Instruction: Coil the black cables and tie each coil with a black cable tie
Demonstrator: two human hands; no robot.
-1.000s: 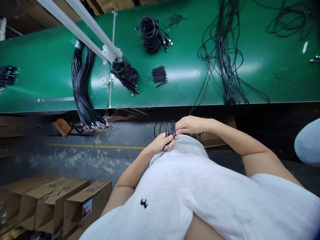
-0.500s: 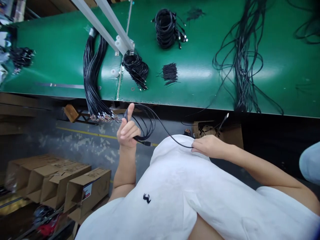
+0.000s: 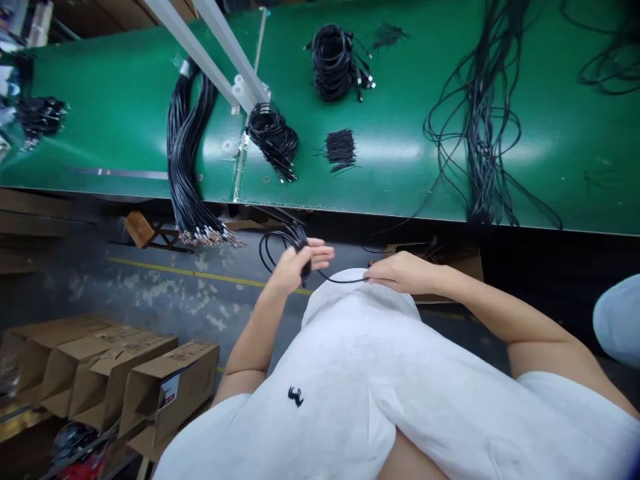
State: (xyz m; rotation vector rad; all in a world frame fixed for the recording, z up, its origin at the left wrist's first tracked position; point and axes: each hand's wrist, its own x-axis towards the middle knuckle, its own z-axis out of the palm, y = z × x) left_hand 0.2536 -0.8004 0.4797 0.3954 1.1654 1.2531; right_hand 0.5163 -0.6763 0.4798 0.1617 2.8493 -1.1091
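Note:
My left hand (image 3: 300, 261) is closed around a looped black cable (image 3: 299, 235), the coil lying across the palm between thumb and extended fingers. From that coil a single strand runs right to my right hand (image 3: 395, 272), which pinches it between thumb and fingertips. Both hands are in front of the white shirt, below the bench edge. On the green bench (image 3: 395, 180), a pile of short black ties (image 3: 341, 149) lies nearest, with a bundle of coiled cables (image 3: 273, 140) to its left. The cable's end connectors are not clearly visible.
A stack of coiled USB cables (image 3: 334, 63) lies farther back. Long loose cables (image 3: 485, 133) spread at right; a thick cable bundle (image 3: 187, 147) overhangs the front edge at left. White metal posts (image 3: 227, 50) rise from the bench. Cardboard boxes (image 3: 170, 383) stand lower left.
My left hand has turned and moved right, bringing the coil closer to my right hand. The right hand has shifted slightly left and up, and the strand between them is shorter.

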